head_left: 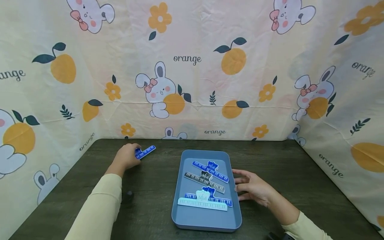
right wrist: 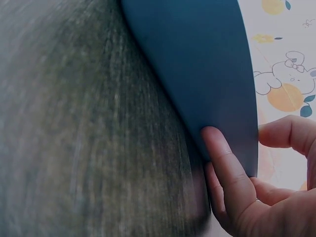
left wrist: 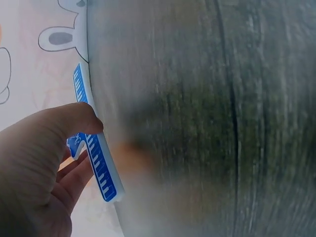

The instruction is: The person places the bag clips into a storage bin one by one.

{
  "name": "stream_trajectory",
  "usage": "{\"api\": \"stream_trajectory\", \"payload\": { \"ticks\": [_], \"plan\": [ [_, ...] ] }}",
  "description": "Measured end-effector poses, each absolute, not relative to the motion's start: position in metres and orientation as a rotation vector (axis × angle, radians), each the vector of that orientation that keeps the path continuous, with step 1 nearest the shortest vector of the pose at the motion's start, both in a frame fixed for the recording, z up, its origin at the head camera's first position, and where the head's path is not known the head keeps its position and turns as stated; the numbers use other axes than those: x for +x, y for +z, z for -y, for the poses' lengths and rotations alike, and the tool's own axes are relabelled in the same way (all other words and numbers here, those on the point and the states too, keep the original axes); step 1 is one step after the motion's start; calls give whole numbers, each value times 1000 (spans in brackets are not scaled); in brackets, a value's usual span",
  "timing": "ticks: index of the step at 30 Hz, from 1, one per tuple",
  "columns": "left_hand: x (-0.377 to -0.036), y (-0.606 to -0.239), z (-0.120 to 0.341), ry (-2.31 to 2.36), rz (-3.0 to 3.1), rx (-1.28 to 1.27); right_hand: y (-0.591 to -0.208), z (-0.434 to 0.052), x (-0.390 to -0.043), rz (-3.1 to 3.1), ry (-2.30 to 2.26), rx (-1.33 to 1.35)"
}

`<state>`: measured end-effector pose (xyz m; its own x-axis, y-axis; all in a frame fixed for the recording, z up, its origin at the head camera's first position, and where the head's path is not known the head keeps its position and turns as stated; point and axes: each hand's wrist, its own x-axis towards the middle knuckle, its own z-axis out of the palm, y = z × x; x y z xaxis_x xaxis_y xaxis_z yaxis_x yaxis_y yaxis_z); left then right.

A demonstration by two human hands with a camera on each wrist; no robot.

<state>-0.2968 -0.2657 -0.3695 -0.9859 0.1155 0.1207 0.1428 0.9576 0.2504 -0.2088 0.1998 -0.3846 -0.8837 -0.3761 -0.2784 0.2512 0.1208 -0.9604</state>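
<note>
My left hand [head_left: 128,156] pinches a long blue clip [head_left: 146,152] with a piano-key print, at the table's far left. In the left wrist view the thumb lies across the front of the clip [left wrist: 101,170], with fingers behind it. A blue-grey tray [head_left: 207,221] stands at the middle of the table. My right hand [head_left: 255,188] touches the tray's right side with spread fingers; in the right wrist view its fingertips [right wrist: 215,138] rest against the tray wall [right wrist: 217,74]. Inside the tray lie two blue clips [head_left: 211,171], a black clip [head_left: 204,181] and a mint clip [head_left: 202,202] overlapping a blue one.
The dark wooden table [head_left: 150,200] ends at a printed cloth backdrop [head_left: 198,83] with rabbits and oranges, which also runs along both sides. A small blurred dark spot [head_left: 129,195] shows beside the left sleeve [head_left: 99,206].
</note>
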Motion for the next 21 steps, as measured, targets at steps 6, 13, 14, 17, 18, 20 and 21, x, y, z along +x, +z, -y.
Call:
{"api": "stream_trajectory", "payload": {
  "ticks": [6, 13, 14, 17, 18, 20, 21],
  "plan": [
    [-294, -363, 258, -373, 2997, -253, -388, -201, -209, -1948, -1823, -132],
    [-291, -362, 248, -361, 2958, -360, -390, -202, -210, -1946, -1825, -155],
    [-291, -362, 247, -364, 2958, -364, -390, -202, -210, -1950, -1823, -151],
    [-288, -361, 244, -371, 2957, -376, -389, -202, -210, -1961, -1819, -137],
    [-287, -361, 244, -372, 2955, -381, -389, -202, -210, -1962, -1819, -135],
    [-285, -359, 243, -373, 2953, -397, -389, -201, -210, -1962, -1818, -133],
    [-284, -359, 242, -371, 2951, -405, -388, -201, -210, -1963, -1817, -132]
  ]
}}
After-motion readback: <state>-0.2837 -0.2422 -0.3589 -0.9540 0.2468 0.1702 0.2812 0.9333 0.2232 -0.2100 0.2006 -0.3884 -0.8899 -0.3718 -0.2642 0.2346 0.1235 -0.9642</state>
